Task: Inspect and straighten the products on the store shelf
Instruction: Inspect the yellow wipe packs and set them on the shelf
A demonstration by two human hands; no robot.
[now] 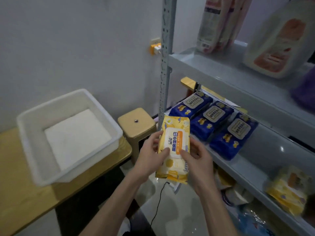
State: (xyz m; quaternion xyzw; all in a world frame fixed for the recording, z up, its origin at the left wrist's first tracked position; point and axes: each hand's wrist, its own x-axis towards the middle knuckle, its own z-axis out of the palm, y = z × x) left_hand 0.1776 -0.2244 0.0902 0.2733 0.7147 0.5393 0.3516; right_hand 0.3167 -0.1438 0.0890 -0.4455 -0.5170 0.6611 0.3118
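Observation:
A yellow pack of wet wipes point(175, 132) with a white lid is held upright in front of the shelf unit, label toward me. My left hand point(150, 155) grips its left edge, thumb on the front. My right hand point(196, 155) grips the right edge, thumb on the front too. Three blue wipe packs point(214, 123) lie in a diagonal row on the middle grey shelf point(265, 150). Another yellow wipe pack point(288, 189) lies on the shelf below, at the right.
The top shelf point(213, 65) holds pink-and-white packs point(216, 23) and a large white-and-orange pack point(279, 45). A white plastic tub point(68, 133) sits on a yellow table point(17, 193) at the left. A gold stool point(137, 123) stands beside the perforated shelf post point(164, 65). A black cable point(158, 205) runs across the floor.

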